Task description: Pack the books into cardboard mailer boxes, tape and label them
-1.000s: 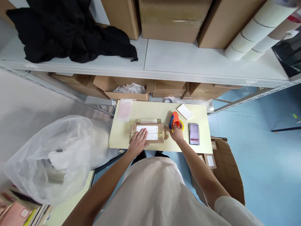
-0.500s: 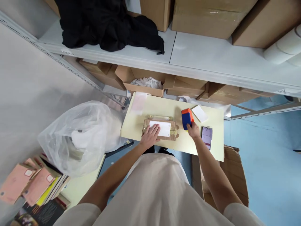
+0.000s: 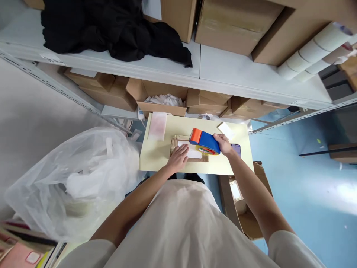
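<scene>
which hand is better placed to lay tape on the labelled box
Likely the right hand: it grips the orange-and-blue tape dispenser, while the left hand rests on the white-labelled cardboard box.

On the surface [image 3: 154, 158], the parcel [image 3: 192, 154] lies left of the phone [image 3: 236, 149]; the bag [image 3: 83, 182] sits left, shelving [image 3: 231, 72] stands behind.

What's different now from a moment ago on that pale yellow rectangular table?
The right hand, earlier at the orange-and-blue tape dispenser beside the brown cardboard box with a white label, now grips its blue end and has brought it leftward over the box's right part, orange end pointing left. The left hand stays on the box; the dark-edged rectangular phone stays on the table.
</scene>
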Available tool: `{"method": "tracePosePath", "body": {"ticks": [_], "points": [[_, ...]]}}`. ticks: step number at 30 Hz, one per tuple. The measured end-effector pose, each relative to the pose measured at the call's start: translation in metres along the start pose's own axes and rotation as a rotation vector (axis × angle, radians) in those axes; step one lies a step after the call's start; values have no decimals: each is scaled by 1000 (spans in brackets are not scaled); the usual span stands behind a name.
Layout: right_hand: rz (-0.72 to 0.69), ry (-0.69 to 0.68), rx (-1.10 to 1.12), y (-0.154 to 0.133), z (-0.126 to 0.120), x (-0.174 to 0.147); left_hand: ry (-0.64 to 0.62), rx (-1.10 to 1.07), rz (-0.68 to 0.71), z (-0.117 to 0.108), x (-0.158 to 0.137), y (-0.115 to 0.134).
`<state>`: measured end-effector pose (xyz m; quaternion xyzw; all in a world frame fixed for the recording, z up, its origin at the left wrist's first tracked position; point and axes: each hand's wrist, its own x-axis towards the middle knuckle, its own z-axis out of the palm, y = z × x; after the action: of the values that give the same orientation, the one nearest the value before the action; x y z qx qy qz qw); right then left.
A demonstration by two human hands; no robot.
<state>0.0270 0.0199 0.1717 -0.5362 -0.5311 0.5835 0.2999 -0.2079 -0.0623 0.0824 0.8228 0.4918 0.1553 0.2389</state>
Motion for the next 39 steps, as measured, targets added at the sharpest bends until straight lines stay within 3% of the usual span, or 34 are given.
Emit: {"method": "tracePosePath", "body": {"ticks": [5,8,10,13,16,19,23,29,33,36,39], "points": [[61,-109,-91,-5,13,7,20,-96,15,-9,1,1],[69,-147,-173,-5,15,11,30,-260,-5,-15,0,1],[69,-150,-195,-3,14,13,75,-475,-100,-18,0,0],[53,-167,-191,0,11,14,187,-965,-359,-27,5,0],[34,-195,-192,3,9,15,166,-1428,-563,-39,13,2],[33,-204,-197,5,8,15,91,-1703,-676,-47,21,4],[39,-195,-187,7,6,16,121,-1924,-790,-44,29,9],[41,-189,-196,10,4,17,156,-2070,-765,-38,30,15],[48,-180,-223,9,3,16,86,-2133,-742,-47,22,9],[31,-187,-246,9,3,15,76,-2026,-756,-55,19,8],[13,-205,-262,9,4,14,152,-1762,-777,-58,22,12]]}}
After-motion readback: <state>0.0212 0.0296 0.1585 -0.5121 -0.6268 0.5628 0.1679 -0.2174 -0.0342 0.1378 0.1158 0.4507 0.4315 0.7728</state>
